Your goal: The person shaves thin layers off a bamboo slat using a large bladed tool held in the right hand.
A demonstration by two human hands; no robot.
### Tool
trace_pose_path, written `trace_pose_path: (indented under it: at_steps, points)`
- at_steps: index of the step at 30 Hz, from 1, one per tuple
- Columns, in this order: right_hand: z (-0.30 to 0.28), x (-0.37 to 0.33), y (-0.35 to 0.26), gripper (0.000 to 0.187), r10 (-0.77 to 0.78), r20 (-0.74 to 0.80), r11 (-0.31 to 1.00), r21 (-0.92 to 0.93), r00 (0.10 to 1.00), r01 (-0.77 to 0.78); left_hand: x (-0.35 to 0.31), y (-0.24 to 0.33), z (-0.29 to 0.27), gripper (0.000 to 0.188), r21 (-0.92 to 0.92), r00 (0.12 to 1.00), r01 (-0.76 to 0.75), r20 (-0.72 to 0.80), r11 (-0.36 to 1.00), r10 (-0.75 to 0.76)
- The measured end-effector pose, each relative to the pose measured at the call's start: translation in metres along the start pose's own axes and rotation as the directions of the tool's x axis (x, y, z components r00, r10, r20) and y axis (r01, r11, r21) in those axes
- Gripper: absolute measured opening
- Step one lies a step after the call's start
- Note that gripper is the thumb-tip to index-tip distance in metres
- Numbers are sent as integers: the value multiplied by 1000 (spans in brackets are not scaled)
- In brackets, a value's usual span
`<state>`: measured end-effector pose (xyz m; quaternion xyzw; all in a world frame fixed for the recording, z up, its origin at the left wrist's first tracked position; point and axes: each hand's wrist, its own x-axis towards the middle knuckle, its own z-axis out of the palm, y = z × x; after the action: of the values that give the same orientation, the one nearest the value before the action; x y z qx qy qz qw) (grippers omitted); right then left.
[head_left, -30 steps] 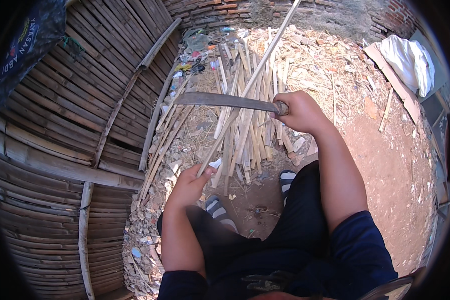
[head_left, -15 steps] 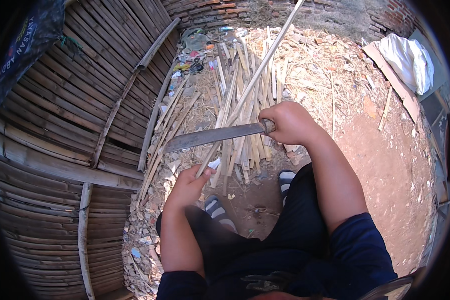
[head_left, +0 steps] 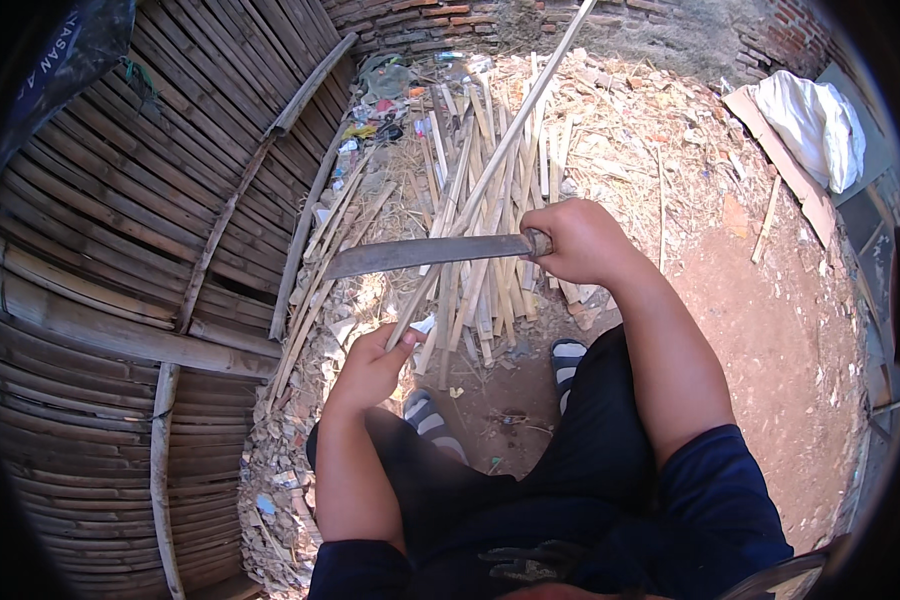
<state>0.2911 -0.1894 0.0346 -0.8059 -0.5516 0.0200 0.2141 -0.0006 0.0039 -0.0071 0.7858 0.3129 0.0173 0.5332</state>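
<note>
My right hand is wrapped round the wooden handle of a machete. Its long, dull grey blade points left and lies across a bamboo strip; whether edge and strip touch, I cannot tell. The near end of that strip is gripped in my left hand, fingers closed round it and thumb on top. From there the long, pale strip slants up and away to the right, toward the brick wall. Beneath it, many cut strips lie in a loose heap on the ground.
A bamboo slat wall stands close on the left, with a brick wall at the back. Rubble and shavings cover the ground around the heap. A white sack lies at the far right. My feet in striped socks are near the heap.
The machete blade has tilted slightly, its handle end rising a little to lie more level. Both hands keep their grips, and the strip has shifted slightly left.
</note>
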Motion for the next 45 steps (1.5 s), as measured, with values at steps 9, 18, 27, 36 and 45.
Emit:
trace_pose_path:
  at_steps: [9, 18, 27, 36, 45]
  points:
    - [-7, 8, 16, 22, 208, -122, 970, 149, 970, -189, -3, -6, -4, 31, 7, 1000, -16, -15, 1000, 16]
    - [-11, 3, 16, 24, 257, -77, 950, 201, 963, -237, 0, -1, 0, 30, -31, 1000, -11, -15, 999, 11]
    - [-8, 9, 6, 19, 132, 5, 988, 85, 991, -132, -2, -6, -3, 29, -1, 999, -26, -25, 1000, 26]
    - [-14, 2, 18, 22, 273, -27, 934, 247, 962, -258, 0, -4, -1, 28, -8, 997, -31, -74, 999, 30]
    - [2, 10, -2, 18, -1, -93, 1000, 26, 996, 3, -4, -10, -10, 29, 80, 963, -180, -192, 980, 192]
